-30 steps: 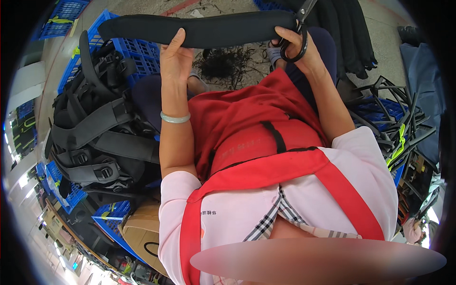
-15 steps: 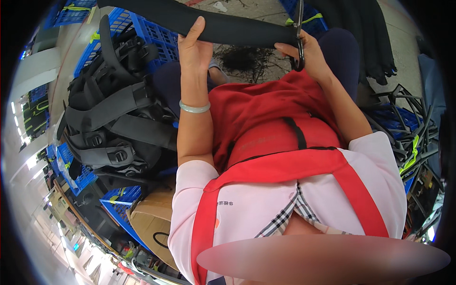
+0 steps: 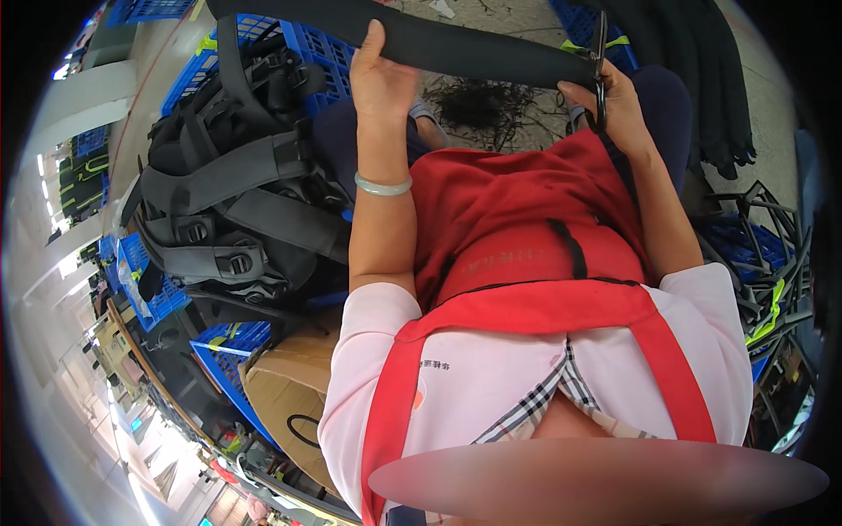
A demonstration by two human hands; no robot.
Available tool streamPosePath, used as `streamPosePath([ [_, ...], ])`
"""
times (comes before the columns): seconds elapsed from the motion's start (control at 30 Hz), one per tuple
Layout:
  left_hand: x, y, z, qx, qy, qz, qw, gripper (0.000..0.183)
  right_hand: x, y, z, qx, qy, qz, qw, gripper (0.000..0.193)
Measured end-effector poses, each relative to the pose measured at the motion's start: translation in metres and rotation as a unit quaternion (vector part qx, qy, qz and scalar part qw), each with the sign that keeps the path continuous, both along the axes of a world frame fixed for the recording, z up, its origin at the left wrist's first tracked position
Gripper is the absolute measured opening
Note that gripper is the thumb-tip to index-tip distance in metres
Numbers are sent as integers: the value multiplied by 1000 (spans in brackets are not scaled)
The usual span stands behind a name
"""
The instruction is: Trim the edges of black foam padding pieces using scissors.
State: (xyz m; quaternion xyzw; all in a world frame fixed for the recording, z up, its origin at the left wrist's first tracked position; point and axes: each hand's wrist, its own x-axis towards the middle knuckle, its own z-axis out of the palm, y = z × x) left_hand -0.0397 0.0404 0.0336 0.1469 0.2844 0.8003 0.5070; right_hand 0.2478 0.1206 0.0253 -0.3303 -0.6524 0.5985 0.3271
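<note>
A wide black fabric strap [image 3: 474, 54] stretches across the top of the view, running off past the upper left. My left hand [image 3: 386, 79] is closed on its middle, thumb on top and the fingers behind it. At the strap's right end, my right hand [image 3: 616, 105] grips a pair of scissors [image 3: 602, 83] with dark handles, blades pointing up. The right thumb reaches toward the strap's lower edge. Whether the blades are parted on the strap I cannot tell. Below my hands, a red apron [image 3: 526, 263] covers my lap.
On the left, black padded straps with buckles [image 3: 237, 188] are heaped over a blue plastic crate [image 3: 320, 66]. A cardboard box [image 3: 294, 377] stands nearer. Black thread scraps [image 3: 487, 105] lie on the floor. Black strips [image 3: 710, 79] hang at the right, above a crate of thin black pieces [image 3: 763, 245].
The whole view has shifted slightly, so most things appear farther right. My right hand with the scissors has moved a little more to the right. Both grips look the same.
</note>
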Motion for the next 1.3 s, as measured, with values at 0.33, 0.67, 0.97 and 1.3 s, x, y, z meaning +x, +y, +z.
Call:
streamPosePath([
  [0.33, 6, 11, -2, -152, 527, 115, 828, 21, 19, 16, 6, 289, -197, -174, 921, 35],
  [0.67, 105, 3, 2, -39, 776, -99, 622, 27, 27, 0, 50, 322, -362, -2, 874, 34],
  [0.97, 53, 5, -2, -114, 626, 126, 761, 27, 139, 114, 100, 322, -242, -247, 881, 26],
  [1.3, 78, 19, -40, -125, 651, -195, 723, 19, 328, 279, 0, -37, -130, -461, 877, 31],
])
